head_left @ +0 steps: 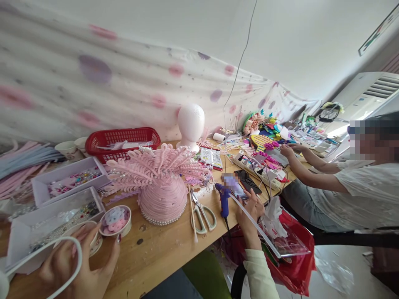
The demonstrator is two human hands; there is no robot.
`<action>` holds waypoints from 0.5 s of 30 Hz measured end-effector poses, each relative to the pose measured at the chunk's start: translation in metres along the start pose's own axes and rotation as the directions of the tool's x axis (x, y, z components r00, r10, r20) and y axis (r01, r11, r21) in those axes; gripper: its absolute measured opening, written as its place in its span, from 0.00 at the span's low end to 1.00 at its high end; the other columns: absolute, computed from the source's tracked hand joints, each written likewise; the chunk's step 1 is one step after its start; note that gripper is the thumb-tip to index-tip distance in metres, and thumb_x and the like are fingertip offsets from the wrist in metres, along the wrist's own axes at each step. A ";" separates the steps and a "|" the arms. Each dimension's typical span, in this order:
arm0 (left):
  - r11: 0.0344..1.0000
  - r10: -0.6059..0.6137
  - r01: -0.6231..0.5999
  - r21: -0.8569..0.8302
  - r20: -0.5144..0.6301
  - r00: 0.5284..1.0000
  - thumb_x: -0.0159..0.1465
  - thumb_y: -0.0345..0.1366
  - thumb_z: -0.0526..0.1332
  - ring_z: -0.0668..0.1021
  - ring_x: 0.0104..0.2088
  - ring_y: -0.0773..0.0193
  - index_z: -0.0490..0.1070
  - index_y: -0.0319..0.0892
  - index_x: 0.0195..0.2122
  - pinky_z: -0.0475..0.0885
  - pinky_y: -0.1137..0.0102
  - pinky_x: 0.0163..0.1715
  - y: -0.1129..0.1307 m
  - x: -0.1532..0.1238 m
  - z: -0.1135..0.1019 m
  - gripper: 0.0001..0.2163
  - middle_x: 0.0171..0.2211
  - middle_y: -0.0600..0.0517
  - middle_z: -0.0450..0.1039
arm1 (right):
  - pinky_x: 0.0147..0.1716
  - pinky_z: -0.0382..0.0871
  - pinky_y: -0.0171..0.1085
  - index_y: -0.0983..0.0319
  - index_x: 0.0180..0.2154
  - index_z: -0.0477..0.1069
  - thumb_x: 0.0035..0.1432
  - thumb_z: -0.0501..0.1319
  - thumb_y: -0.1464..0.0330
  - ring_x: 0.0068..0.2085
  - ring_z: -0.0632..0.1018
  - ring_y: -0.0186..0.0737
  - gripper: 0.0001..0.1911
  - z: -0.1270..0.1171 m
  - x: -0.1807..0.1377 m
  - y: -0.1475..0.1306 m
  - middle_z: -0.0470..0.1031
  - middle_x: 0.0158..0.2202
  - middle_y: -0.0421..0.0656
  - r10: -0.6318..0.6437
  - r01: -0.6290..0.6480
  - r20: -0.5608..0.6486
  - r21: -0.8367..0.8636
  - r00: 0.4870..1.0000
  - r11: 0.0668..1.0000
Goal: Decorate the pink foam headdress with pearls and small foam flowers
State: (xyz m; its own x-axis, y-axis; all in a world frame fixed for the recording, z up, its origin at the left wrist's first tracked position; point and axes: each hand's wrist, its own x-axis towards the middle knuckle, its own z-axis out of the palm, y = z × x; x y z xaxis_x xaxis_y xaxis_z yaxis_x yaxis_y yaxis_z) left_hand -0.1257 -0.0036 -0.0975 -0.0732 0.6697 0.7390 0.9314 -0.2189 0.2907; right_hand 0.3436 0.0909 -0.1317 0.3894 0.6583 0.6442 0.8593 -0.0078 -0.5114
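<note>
My left hand (79, 265) is at the table's near left corner, its fingers wrapped round a small white bowl (93, 241); the thumb reaches toward a small bowl of pink and white flower pieces (116, 220). A white cord (67, 249) loops in front of this hand. My right hand (249, 211) is at the table's front edge, closed on a phone (236, 187) with a blurred screen. A long clear glue stick (262, 232) slants under that hand, and a blue glue gun (223, 201) lies just left of it. A pink feathered headpiece (160, 187) stands between my hands.
Scissors (202, 214) lie beside the headpiece. Purple trays of beads (67, 180), a red basket (123, 141) and a white foam head (190, 124) stand behind. A power strip (252, 164) and craft clutter fill the right end, where another person's hands (289, 149) work. A red bag (296, 253) hangs below the edge.
</note>
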 end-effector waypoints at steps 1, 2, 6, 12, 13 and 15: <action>0.997 0.022 -0.020 0.069 -0.034 0.999 0.58 0.36 0.68 0.74 0.50 0.35 0.63 0.44 0.60 0.69 0.39 0.50 0.003 0.003 -0.003 0.29 0.50 0.36 0.71 | 0.55 0.62 0.60 0.64 0.58 0.62 0.66 0.50 0.54 0.52 0.74 0.58 0.27 -0.006 -0.003 -0.001 0.75 0.50 0.56 0.035 -0.035 -0.055 0.000 0.998 0.999; 0.990 0.051 -0.043 0.136 -0.057 0.997 0.58 0.36 0.68 0.76 0.48 0.37 0.64 0.44 0.60 0.71 0.42 0.48 0.006 0.005 -0.006 0.28 0.49 0.36 0.73 | 0.55 0.60 0.63 0.65 0.55 0.66 0.67 0.48 0.55 0.52 0.73 0.61 0.25 -0.012 -0.008 -0.003 0.75 0.50 0.58 0.075 -0.076 -0.115 -0.002 0.991 0.997; 0.958 0.139 -0.123 0.258 -0.044 0.989 0.58 0.39 0.68 0.78 0.45 0.39 0.65 0.46 0.59 0.72 0.47 0.44 0.014 0.011 -0.014 0.27 0.50 0.37 0.74 | 0.50 0.64 0.63 0.63 0.43 0.72 0.69 0.44 0.55 0.52 0.73 0.65 0.24 -0.038 -0.047 -0.015 0.73 0.49 0.64 0.232 -0.235 -0.277 0.022 0.933 0.972; 0.974 0.191 -0.197 0.114 0.064 0.979 0.65 0.33 0.59 0.80 0.45 0.46 0.71 0.47 0.52 0.67 0.48 0.51 0.018 0.039 -0.009 0.14 0.46 0.44 0.79 | 0.25 0.67 0.41 0.63 0.43 0.74 0.62 0.56 0.47 0.25 0.77 0.46 0.26 -0.053 -0.129 -0.045 0.79 0.29 0.50 0.344 -0.324 -0.108 0.168 0.933 0.931; 0.974 0.190 -0.200 0.109 0.095 0.977 0.66 0.34 0.58 0.80 0.44 0.46 0.72 0.46 0.50 0.65 0.47 0.52 0.018 0.044 -0.006 0.12 0.45 0.44 0.79 | 0.22 0.66 0.40 0.62 0.41 0.75 0.61 0.58 0.46 0.21 0.75 0.43 0.26 -0.055 -0.138 -0.053 0.78 0.26 0.47 0.363 -0.339 -0.090 0.209 0.927 0.917; 0.969 0.187 -0.208 0.130 0.155 0.970 0.68 0.36 0.56 0.80 0.42 0.46 0.74 0.46 0.47 0.63 0.45 0.52 0.018 0.051 -0.001 0.10 0.44 0.45 0.80 | 0.17 0.63 0.38 0.62 0.39 0.76 0.63 0.58 0.48 0.15 0.69 0.39 0.24 -0.056 -0.145 -0.074 0.73 0.19 0.41 0.371 -0.346 -0.032 0.294 0.928 0.891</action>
State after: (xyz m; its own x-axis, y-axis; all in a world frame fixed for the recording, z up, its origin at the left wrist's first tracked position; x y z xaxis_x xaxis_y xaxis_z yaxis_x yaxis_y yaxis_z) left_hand -0.1134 0.0266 -0.0539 0.1585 0.7187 0.6770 0.9647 -0.2589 0.0489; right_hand 0.2420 -0.0464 -0.1549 0.6909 0.5839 0.4261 0.5329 -0.0132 -0.8460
